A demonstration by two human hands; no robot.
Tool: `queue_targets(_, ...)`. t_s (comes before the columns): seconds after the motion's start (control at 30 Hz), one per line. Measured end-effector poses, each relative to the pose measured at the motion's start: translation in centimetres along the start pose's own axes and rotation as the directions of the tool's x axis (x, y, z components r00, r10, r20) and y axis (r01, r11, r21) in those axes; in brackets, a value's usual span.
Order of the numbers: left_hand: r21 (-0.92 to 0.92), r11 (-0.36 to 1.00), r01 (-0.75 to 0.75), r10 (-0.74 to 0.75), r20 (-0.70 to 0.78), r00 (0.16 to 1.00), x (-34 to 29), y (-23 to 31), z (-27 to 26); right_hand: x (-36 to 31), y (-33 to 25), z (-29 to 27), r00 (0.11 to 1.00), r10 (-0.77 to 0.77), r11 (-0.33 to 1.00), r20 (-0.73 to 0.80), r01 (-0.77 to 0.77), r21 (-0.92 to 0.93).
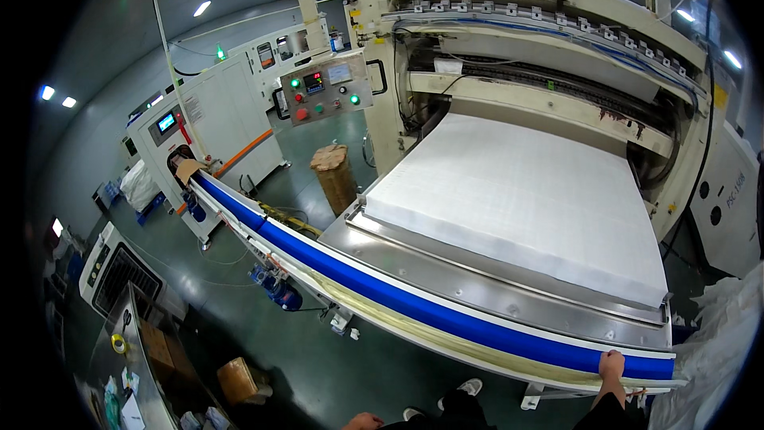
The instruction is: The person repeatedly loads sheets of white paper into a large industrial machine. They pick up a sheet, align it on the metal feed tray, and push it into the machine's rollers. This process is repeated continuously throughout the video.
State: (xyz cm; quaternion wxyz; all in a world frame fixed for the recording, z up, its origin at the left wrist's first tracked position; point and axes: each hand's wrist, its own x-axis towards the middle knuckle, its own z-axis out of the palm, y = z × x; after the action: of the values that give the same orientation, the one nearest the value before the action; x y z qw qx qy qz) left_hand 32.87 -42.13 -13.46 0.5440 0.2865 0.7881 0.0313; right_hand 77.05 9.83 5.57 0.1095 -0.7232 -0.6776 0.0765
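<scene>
My right hand (612, 364) rests at the right end of a long blue conveyor belt (446, 322), its fingers curled closed. Whether anything is inside them is hidden. My left hand (364, 422) only just enters at the lower edge, low and apart from the conveyor, with its fingers mostly hidden. Beyond the belt, a wide stack of white sheets (517, 199) lies on a steel table (414, 267) that runs out from a large cream-coloured machine (549, 91).
A control panel (330, 86) with lit buttons hangs at the machine's left. The belt leads to a white cabinet machine (215, 131). White wrapping (708, 358) bulges at the right. Lower left are a brown carton (243, 381) and a bench with yellow tape (118, 343).
</scene>
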Motion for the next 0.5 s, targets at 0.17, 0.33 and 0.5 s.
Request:
queue_targets(0.17, -0.041, 0.999, 0.022, -0.024, -0.047, 0.999, 0.3, -0.6, 0.4, -0.3, -0.8, -0.5, 0.999, 0.032, 0.999, 0.017, -0.033, 0.028)
queue_targets(0.33, -0.019, 1.0, 0.016, -0.017, -0.023, 1.0, 0.6, -0.3, 0.8, -0.7, -0.8, -1.1, 1.0, 0.003, 1.0, -0.009, -0.003, 0.03)
queue_targets(0.5, 0.018, 1.0, 0.004, -0.004, 0.002, 1.0, 1.0, -2.0, 0.9, -0.6, -1.0, -0.5, 1.0, -0.013, 0.999, -0.016, 0.014, 0.043)
